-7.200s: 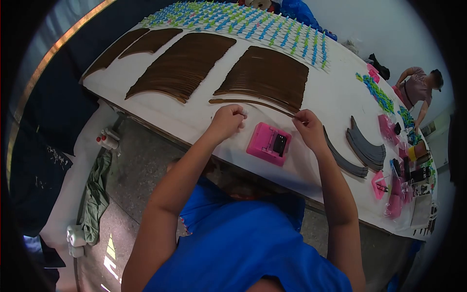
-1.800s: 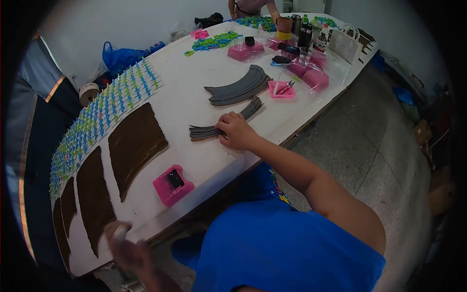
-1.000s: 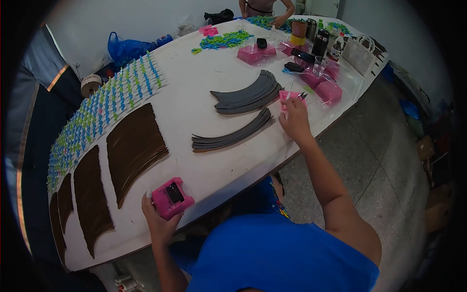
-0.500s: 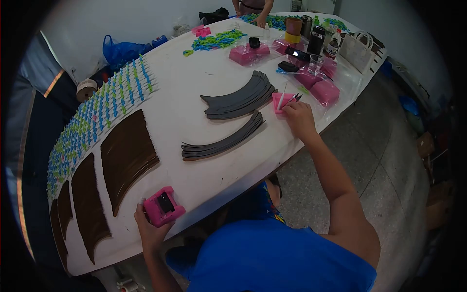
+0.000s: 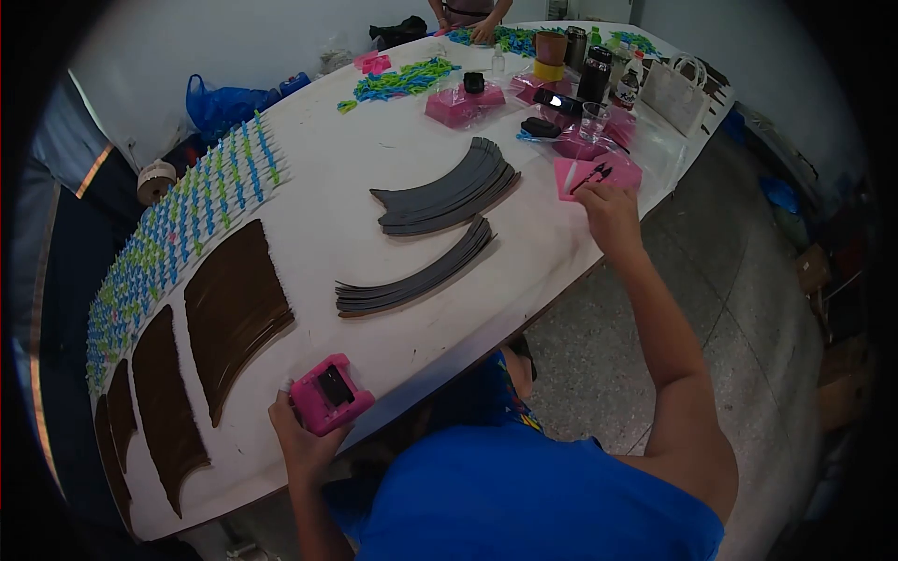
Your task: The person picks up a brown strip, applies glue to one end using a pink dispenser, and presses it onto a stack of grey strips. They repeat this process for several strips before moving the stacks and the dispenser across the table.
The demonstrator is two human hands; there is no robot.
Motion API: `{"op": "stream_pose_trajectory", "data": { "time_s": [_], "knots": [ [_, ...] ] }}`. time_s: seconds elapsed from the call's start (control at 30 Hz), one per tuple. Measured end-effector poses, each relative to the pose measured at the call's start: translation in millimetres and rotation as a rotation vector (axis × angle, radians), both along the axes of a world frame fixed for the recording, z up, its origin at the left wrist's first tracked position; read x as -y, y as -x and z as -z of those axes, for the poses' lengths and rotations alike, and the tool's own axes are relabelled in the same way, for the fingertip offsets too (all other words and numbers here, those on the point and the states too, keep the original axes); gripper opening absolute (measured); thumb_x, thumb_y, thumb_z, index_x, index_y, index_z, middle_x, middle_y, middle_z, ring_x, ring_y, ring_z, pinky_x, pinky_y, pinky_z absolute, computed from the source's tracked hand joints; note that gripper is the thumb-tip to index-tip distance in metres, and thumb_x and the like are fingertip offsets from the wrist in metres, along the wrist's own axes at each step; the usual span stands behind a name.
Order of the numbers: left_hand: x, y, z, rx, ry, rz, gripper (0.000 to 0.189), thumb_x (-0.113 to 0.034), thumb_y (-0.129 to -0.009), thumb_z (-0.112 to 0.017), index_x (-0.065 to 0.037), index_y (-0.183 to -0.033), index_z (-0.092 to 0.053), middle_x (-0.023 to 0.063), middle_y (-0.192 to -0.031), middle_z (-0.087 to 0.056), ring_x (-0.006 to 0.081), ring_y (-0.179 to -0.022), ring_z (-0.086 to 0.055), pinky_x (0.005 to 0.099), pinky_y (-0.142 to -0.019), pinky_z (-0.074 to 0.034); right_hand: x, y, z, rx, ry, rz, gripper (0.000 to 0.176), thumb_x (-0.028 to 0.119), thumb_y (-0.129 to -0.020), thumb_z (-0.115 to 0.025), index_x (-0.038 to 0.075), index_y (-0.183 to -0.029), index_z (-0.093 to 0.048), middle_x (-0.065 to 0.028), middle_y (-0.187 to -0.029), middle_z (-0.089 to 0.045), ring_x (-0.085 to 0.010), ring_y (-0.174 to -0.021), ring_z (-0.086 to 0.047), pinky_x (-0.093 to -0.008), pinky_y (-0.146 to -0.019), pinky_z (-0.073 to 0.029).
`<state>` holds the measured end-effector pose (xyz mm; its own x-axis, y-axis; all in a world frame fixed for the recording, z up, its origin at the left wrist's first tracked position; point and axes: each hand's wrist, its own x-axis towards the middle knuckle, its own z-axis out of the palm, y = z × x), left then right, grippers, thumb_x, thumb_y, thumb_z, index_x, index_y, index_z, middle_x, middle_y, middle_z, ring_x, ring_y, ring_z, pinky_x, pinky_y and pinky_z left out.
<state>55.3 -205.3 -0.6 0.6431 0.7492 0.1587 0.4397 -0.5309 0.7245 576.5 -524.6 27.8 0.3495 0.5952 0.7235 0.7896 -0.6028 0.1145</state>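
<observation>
My left hand (image 5: 307,438) is closed round the lower left side of a pink block-shaped holder (image 5: 329,395) with a black piece set in its middle, at the table's front edge. My right hand (image 5: 613,217) is closed at the near edge of a small pink tray (image 5: 566,179), which holds a white stick-like tool and a dark pointed tool (image 5: 597,176). The fingertips are partly hidden. To the left of this hand lie two curved fanned stacks of grey strips, a larger one (image 5: 449,194) and a narrower one (image 5: 416,271).
Brown curved sheets (image 5: 238,313) lie at left, beside rows of blue and green pieces (image 5: 187,210). Farther back are a pile of such pieces (image 5: 407,79), pink blocks in plastic (image 5: 465,105), bottles (image 5: 594,75) and a white bag (image 5: 673,93). Another person's hand (image 5: 482,33) works at the far end.
My right hand has moved the small pink tray to the right, away from the grey stacks and up against the pink blocks. My left hand still holds the pink holder; the view has shifted slightly.
</observation>
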Motion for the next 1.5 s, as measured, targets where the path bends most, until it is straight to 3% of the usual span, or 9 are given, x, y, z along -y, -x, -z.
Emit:
{"op": "stream_pose_trajectory", "data": {
  "time_s": [0.27,0.6,0.7,0.8,0.9,0.97,1.1,1.23,1.5],
  "knots": [
    [2.6,-12.4,9.7,0.026,-0.093,0.005,0.127,-0.025,-0.056,-0.106,0.006,-0.158,-0.035,0.019,-0.129,-0.049,0.0351,-0.121,-0.056,0.045,-0.103,-0.052,60.0,-74.1,-11.3,-0.038,0.048,0.328,0.022,0.007,-0.091,-0.067,0.016,-0.107,-0.079,-0.0036,-0.102,-0.076,-0.0259,-0.098,-0.073,-0.0455,-0.084,-0.046],
    [14.7,-47.8,7.1,-0.007,-0.207,0.086,0.121,-0.031,-0.055,-0.104,0.003,-0.153,-0.041,0.0214,-0.127,-0.056,0.0406,-0.118,-0.054,0.051,-0.104,-0.047,37.8,-118.3,-3.2,-0.104,0.065,0.367,0.016,0.015,-0.096,-0.068,0.017,-0.105,-0.081,-0.0048,-0.096,-0.077,-0.0294,-0.092,-0.075,-0.0505,-0.081,-0.049],
    [19.2,-54.4,0.4,-0.05,-0.244,0.097,0.122,-0.031,-0.054,-0.105,0.002,-0.152,-0.042,0.0216,-0.13,-0.057,0.0416,-0.12,-0.054,0.0517,-0.106,-0.045,30.7,-117.8,-5.0,-0.194,0.049,0.346,0.016,0.02,-0.097,-0.07,0.017,-0.109,-0.081,-0.0042,-0.101,-0.077,-0.0294,-0.1,-0.073,-0.0508,-0.085,-0.051],
    [20.4,-53.8,-0.3,-0.064,-0.243,0.092,0.121,-0.031,-0.053,-0.105,0.002,-0.152,-0.042,0.0218,-0.134,-0.056,0.0419,-0.123,-0.053,0.0518,-0.107,-0.045,22.6,-105.8,-7.2,-0.046,0.107,0.474,0.024,0.025,-0.097,-0.072,0.017,-0.119,-0.078,-0.0066,-0.111,-0.076,-0.031,-0.111,-0.069,-0.0478,-0.089,-0.052],
    [21.3,-54.6,-2.2,-0.11,-0.221,0.069,0.121,-0.031,-0.054,-0.105,0.001,-0.152,-0.042,0.0221,-0.137,-0.056,0.0418,-0.126,-0.051,0.0516,-0.108,-0.044,-9.9,-70.0,-21.2,-0.084,-0.088,0.381,0.034,0.025,-0.095,-0.077,0.014,-0.127,-0.074,-0.0101,-0.122,-0.073,-0.0346,-0.12,-0.065,-0.0466,-0.096,-0.053],
    [23.2,-57.2,-5.9,-0.126,-0.212,0.063,0.121,-0.032,-0.054,-0.105,0.001,-0.152,-0.042,0.0218,-0.137,-0.055,0.0416,-0.126,-0.051,0.0515,-0.108,-0.044,-38.2,-48.3,-19.5,-0.234,-0.11,-0.141,0.042,0.021,-0.091,-0.082,0.011,-0.13,-0.072,-0.0131,-0.128,-0.07,-0.0372,-0.123,-0.063,-0.0478,-0.104,-0.051],
    [21.8,-56.5,-5.6,-0.16,-0.231,0.058,0.121,-0.033,-0.054,-0.106,0.0,-0.152,-0.042,0.0206,-0.138,-0.056,0.0411,-0.126,-0.052,0.0513,-0.109,-0.044,-108.8,50.7,-16.4,-0.43,0.124,-0.673,0.054,0.018,-0.087,-0.086,0.009,-0.137,-0.066,-0.0143,-0.136,-0.066,-0.0377,-0.129,-0.061,-0.0485,-0.109,-0.049],
    [21.2,-54.1,-4.1,-0.112,-0.249,0.067,0.12,-0.035,-0.055,-0.105,-0.001,-0.152,-0.042,0.0201,-0.138,-0.056,0.0407,-0.125,-0.053,0.0512,-0.109,-0.044,-153.9,87.3,1.6,-0.447,0.295,-0.847,0.054,0.017,-0.088,-0.085,0.009,-0.138,-0.065,-0.0146,-0.139,-0.064,-0.0368,-0.129,-0.061,-0.0467,-0.11,-0.048],
    [23.2,-60.1,-12.3,-0.095,-0.223,0.103,0.114,-0.038,-0.059,-0.104,0.0,-0.149,-0.045,0.021,-0.137,-0.057,0.0408,-0.123,-0.055,0.0509,-0.11,-0.044,-176.1,91.2,19.4,-0.463,0.275,-0.915,0.038,0.014,-0.089,-0.082,0.006,-0.123,-0.068,-0.0133,-0.118,-0.071,-0.0359,-0.115,-0.064,-0.0453,-0.101,-0.051]
  ]
}}
